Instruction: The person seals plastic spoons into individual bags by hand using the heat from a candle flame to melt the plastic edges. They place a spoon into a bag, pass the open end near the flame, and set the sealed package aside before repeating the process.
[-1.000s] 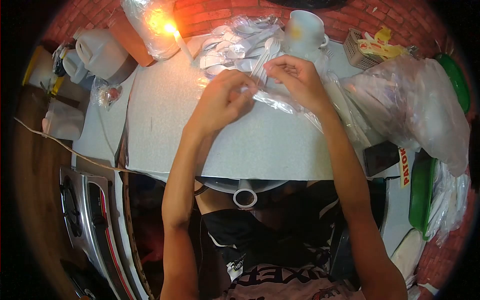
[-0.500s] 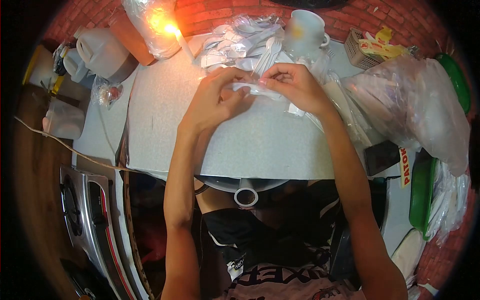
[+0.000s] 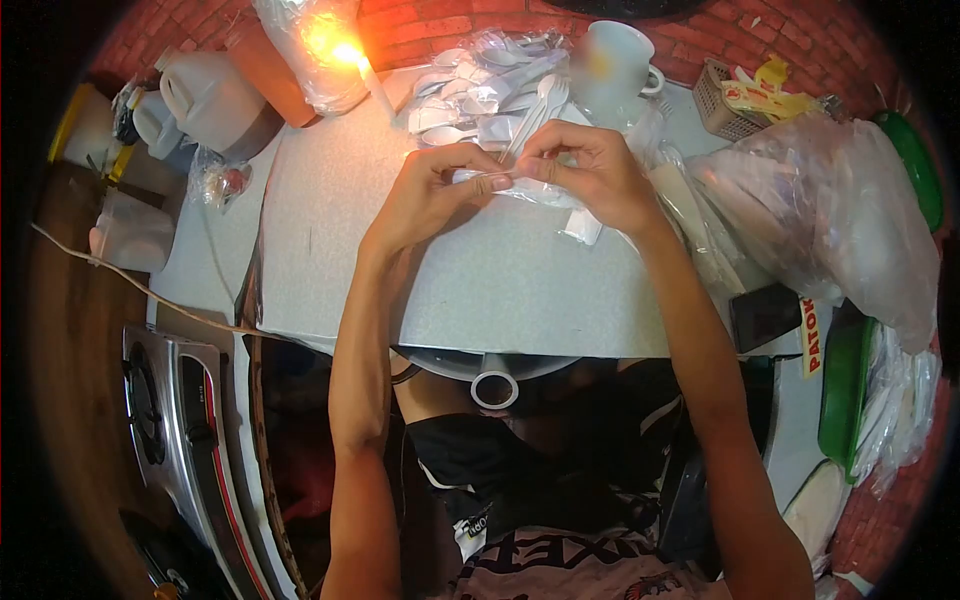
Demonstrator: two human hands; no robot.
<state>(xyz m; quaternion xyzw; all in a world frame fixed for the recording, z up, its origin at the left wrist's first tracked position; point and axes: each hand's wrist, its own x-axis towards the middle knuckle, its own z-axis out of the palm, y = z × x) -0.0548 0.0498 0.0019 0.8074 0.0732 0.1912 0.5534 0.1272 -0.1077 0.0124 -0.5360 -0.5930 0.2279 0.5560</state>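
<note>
My left hand (image 3: 440,188) is closed in a pinch, its thumb and forefinger meeting on a clear plastic wrapper (image 3: 540,190). From the other side my right hand (image 3: 597,178) pinches the same wrapper, fingertips almost touching the left ones. Something white shows within the wrapper, but the fingers partly cover it. Just beyond the hands, white plastic forks (image 3: 548,98) point away from me. Behind them lies a heap of wrapped white plastic spoons (image 3: 480,85). A lit candle (image 3: 375,85) stands to the left of the heap.
A white mug (image 3: 612,60) and a small basket (image 3: 715,105) stand at the back. Large plastic bags (image 3: 800,200) crowd the right side. Jugs (image 3: 215,100) are at the left, above a gas stove (image 3: 175,400). A cord (image 3: 130,285) crosses the left side.
Both hands have shifted slightly, with the left fingertips now closer to the right ones on the wrapper. The camera view has moved a little.
</note>
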